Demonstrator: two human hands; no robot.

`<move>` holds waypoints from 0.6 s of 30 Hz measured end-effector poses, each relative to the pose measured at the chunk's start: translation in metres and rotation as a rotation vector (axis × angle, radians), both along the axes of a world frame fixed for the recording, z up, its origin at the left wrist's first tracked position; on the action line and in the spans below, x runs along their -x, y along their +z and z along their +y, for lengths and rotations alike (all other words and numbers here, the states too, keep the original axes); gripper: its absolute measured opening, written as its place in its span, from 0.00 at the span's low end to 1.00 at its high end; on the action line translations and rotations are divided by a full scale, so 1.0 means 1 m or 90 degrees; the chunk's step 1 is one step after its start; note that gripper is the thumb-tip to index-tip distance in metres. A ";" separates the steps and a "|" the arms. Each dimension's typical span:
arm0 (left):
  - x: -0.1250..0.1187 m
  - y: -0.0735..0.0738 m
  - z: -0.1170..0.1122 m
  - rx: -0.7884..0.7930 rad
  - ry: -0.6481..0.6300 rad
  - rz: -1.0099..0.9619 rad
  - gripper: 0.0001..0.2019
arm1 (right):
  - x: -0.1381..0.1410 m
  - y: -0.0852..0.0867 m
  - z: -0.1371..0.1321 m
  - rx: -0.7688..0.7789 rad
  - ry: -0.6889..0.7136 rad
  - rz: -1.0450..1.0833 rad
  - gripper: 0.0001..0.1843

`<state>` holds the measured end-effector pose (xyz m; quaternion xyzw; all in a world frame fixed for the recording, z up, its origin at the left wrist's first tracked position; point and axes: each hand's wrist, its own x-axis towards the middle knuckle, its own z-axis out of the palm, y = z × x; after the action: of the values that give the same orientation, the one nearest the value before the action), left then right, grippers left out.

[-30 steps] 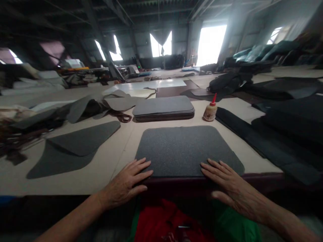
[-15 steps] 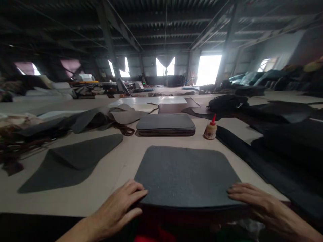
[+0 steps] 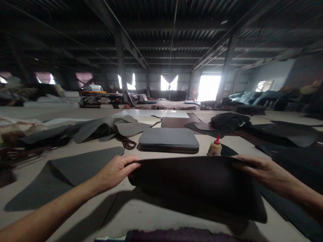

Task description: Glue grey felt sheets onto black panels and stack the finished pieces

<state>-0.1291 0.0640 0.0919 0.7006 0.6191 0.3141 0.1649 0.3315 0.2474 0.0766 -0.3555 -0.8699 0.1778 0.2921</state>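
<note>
Above the near edge of the tabletop (image 3: 119,186), you hold up a dark sheet (image 3: 191,185), its upper edge running from hand to hand and its lower edge hanging toward you. Your left hand (image 3: 121,169) is clamped on the upper left corner, thumb on the near face. Your right hand (image 3: 259,168) is clamped on that edge toward its right end. Just beyond the sheet, nearer the middle of the tabletop, sits a stack of grey pieces (image 3: 169,137) with rounded corners. Right of it, a red-tipped bottle (image 3: 215,148) stands upright, its base partly hidden by your sheet. Toward the tabletop's left side lies a folded grey piece (image 3: 83,168); black material (image 3: 285,201) lies along the right.
</note>
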 end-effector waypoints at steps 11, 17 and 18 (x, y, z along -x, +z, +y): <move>0.047 0.128 0.150 -0.562 0.170 0.166 0.17 | 0.114 0.131 0.112 -0.458 -0.230 0.289 0.20; 0.089 0.062 0.206 -0.484 0.205 0.253 0.18 | 0.151 0.058 0.151 -0.485 -0.156 0.167 0.22; 0.095 0.039 0.214 -0.438 0.209 0.261 0.17 | 0.157 0.035 0.160 -0.409 -0.150 0.082 0.22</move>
<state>-0.2237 0.2784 0.1308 0.6550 0.6014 0.3788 -0.2564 0.1750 0.4070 0.1117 -0.3313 -0.8141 -0.1183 0.4621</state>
